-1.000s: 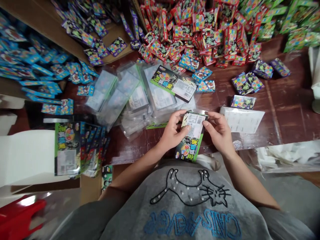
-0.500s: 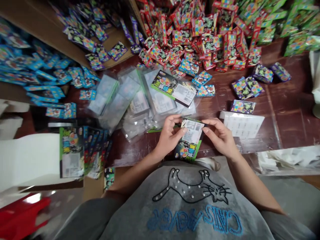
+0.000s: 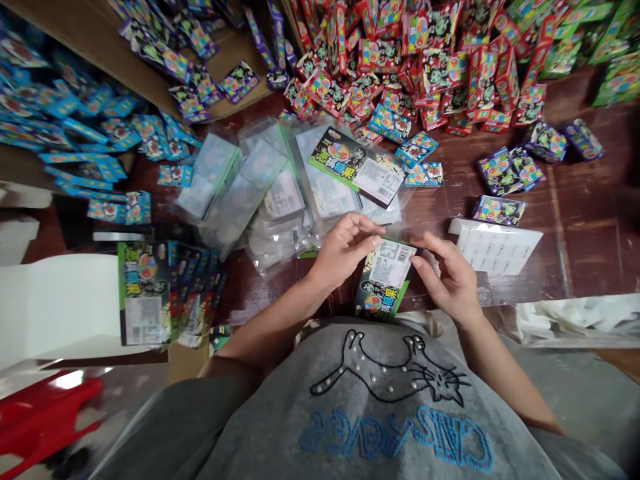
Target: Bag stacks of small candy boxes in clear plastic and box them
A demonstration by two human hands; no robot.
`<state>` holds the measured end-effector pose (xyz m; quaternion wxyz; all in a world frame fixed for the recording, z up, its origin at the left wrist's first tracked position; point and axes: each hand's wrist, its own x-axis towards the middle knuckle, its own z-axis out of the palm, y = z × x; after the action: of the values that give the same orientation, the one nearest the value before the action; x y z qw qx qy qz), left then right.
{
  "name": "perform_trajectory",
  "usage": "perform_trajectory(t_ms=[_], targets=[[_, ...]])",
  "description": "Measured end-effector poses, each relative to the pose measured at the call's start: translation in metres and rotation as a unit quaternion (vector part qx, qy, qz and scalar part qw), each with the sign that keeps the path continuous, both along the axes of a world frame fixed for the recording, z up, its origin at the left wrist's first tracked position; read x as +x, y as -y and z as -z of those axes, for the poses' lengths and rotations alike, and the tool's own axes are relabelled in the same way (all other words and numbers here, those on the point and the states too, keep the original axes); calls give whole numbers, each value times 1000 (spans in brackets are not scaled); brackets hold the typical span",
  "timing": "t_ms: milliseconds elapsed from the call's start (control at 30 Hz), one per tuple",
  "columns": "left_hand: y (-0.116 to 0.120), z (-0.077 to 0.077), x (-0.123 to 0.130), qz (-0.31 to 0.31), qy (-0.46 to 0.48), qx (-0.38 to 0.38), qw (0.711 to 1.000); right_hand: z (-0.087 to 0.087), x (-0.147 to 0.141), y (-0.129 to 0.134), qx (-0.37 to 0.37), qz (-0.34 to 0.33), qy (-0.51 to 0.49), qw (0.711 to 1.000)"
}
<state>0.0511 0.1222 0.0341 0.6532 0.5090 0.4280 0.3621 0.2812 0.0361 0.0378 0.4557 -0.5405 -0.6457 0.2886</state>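
The left hand (image 3: pixel 345 257) and right hand (image 3: pixel 450 273) pinch opposite upper corners of the black-and-green candy pack (image 3: pixel 383 297), label side up at the near edge of the surface (image 3: pixel 590 220), probably to keep it steady and square.

Left hand (image 3: pixel 343 253), right hand (image 3: pixel 450 280) facing each other, fingers (image 3: pixel 437 245) bent.

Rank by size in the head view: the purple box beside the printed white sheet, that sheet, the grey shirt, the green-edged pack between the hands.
1. Grey shirt
2. Green-edged pack and printed white sheet: too alike to rank
3. Purple box
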Motion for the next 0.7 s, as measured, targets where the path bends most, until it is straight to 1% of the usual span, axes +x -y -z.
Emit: perform_trajectory(t_ms=[33, 100, 167, 233, 367, 433, 500, 567, 700], targets=[[-2, 0, 0, 5, 8, -10, 1000, -3, 1, 0, -8, -2, 3, 1000], [-5, -1, -2, 47, 3, -16, 999, -10, 5, -3, -40, -14, -8, 999], [-8, -6, -5, 103, -24, -8, 994, -18, 8, -6, -70, -23, -38, 997], [-10, -13, -6, 133, -46, 9, 990, -25, 8, -9, -97, -22, -61, 993], [-10, -28, -2, 143, -76, 49, 986, -32, 2, -11, -148, 11, -98, 984], [-12, -32, 2, 148, -89, 59, 983, -33, 1, -12, -179, 26, -126, 975], [-15, -36, 4, 149, -99, 62, 982, -34, 3, -13, -202, 26, -139, 969], [-19, -38, 3, 162, -100, 62, 980, -35, 8, -13, -204, 15, -138, 969], [-22, -39, -5, 229, -73, 89, 967, -34, 18, -4, -162, -38, -120, 979]])
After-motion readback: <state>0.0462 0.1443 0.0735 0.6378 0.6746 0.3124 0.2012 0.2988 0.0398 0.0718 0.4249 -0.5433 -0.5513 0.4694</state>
